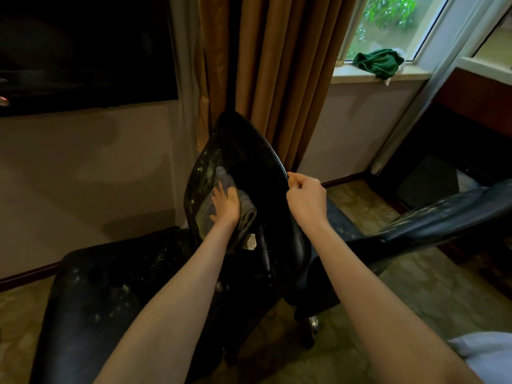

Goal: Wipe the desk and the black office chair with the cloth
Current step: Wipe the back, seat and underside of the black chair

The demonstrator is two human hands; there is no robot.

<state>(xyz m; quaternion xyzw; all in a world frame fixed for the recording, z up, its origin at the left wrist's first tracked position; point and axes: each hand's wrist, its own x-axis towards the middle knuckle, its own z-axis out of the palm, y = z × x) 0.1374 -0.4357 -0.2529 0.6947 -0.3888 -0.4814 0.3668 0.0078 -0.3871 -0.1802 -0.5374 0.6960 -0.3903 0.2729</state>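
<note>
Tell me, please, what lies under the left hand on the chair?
A grey cloth lies under the left hand, pressed against the chair back. The surface beneath the cloth is covered and cannot be seen.

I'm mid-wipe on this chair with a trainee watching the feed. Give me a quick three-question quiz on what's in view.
1. True or false: the left hand presses a folded grey cloth flat against the black padded office chair's backrest.
2. What does the right hand grip? A: a spray bottle. B: the backrest's side edge. C: a broom handle.
3. Fill in: the crumpled dark green towel lies on the pale ____.
Key: 1 true; 2 B; 3 windowsill.
</note>
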